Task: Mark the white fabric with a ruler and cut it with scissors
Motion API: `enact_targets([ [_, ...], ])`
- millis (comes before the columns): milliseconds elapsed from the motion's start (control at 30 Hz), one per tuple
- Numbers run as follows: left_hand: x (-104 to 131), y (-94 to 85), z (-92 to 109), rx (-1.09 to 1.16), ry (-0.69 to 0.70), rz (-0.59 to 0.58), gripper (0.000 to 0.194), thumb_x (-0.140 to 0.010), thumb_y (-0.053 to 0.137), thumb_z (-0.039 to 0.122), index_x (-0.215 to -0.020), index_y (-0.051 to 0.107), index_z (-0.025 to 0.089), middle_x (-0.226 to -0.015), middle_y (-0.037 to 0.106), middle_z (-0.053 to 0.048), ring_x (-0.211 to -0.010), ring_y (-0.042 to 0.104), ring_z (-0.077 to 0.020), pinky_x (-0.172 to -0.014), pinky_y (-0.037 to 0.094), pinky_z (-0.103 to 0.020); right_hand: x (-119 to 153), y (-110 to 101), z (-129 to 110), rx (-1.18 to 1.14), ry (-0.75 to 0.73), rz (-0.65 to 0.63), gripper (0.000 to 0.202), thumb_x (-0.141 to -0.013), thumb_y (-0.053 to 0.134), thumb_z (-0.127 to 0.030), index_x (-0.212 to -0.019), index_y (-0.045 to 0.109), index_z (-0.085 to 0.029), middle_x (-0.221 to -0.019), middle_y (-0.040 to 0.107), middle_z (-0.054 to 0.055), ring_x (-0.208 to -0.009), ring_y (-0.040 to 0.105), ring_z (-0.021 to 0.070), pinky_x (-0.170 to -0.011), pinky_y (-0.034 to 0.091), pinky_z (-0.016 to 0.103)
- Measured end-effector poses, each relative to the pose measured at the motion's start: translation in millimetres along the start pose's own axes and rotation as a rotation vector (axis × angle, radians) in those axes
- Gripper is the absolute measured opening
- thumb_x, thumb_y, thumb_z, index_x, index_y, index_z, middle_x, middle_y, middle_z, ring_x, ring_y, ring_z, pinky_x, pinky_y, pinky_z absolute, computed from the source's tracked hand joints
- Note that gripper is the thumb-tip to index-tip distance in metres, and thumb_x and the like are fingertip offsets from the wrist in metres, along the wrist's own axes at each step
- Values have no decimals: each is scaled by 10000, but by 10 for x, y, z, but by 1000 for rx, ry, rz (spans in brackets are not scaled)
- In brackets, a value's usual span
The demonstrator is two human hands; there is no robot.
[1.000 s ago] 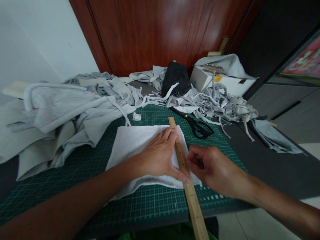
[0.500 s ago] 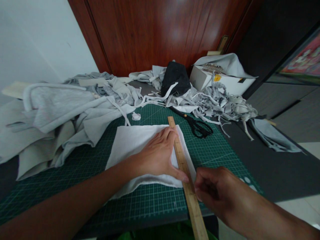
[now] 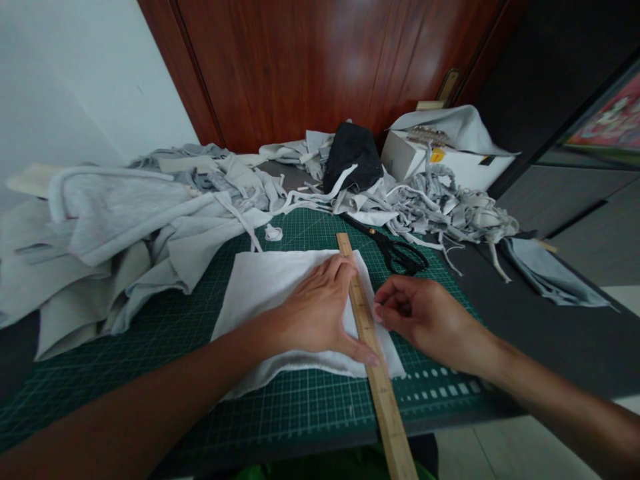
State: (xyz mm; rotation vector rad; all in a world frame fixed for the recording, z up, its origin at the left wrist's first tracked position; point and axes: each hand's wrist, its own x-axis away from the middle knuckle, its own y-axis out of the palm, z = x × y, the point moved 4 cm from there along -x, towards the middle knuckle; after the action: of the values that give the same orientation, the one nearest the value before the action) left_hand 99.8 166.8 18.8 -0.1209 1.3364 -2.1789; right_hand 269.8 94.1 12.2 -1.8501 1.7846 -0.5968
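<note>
A white cloth (image 3: 265, 280) lies on the green gridded cutting mat (image 3: 310, 407). Across its right part runs a wooden ruler (image 3: 383, 387), which extends past the mat's near edge. My left hand (image 3: 323, 307) is spread over the cloth, its fingers and thumb pressing on the ruler. Just right of the ruler, my right hand (image 3: 417, 310) is closed in a pinch at the cloth's right strip. Something small and dark shows between its fingertips, too small to name. Black scissors (image 3: 400, 257) rest on the mat beyond my right hand.
Grey and white fabric (image 3: 130, 213) is heaped at the left. Behind the mat are a black cloth (image 3: 353, 157), tangled scraps (image 3: 435, 200) and a white box (image 3: 455, 163). A folded grey cloth (image 3: 550, 270) lies at the right.
My right hand has moved away from me along the ruler, from near the cloth's lower corner to about halfway up its right side. My left hand and the ruler have stayed in place.
</note>
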Motion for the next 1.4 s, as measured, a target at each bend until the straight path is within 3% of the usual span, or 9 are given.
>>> enact_targets([
  [400,10,30,-35,-19,-13,5,1012,-526,869,727,-1304,489,204,-1456,514,-197,-1419,477,-439,-1194,399,-617,-247,-42,-107,133,-38,33,42,-887,646,-161,-877,674,-189,-731,719,34,-622,654,182,-542,481,277],
  [633,1,29,-43,-18,-24,-3,1011,-505,867,748,-1274,511,196,-1433,523,-198,-1410,477,-449,-1206,394,-628,-294,-14,-97,62,-73,0,72,-881,648,-162,-821,652,-201,-706,685,15,-600,616,166,-530,458,263],
  [1000,4,23,-42,-8,-7,17,1001,-511,868,772,-1238,508,186,-1409,530,-195,-1373,504,-421,-1188,423,-585,91,83,-103,-80,16,-108,91,-893,623,-212,-802,625,-208,-667,609,-15,-561,510,138,-488,367,250],
  [1400,3,5,-6,-15,-34,0,1121,-423,943,707,-1307,495,183,-1454,510,-183,-1393,488,-414,-1191,410,-568,642,166,-186,18,106,-271,157,-969,559,-183,-846,653,-213,-685,607,-25,-568,461,122,-493,305,256],
])
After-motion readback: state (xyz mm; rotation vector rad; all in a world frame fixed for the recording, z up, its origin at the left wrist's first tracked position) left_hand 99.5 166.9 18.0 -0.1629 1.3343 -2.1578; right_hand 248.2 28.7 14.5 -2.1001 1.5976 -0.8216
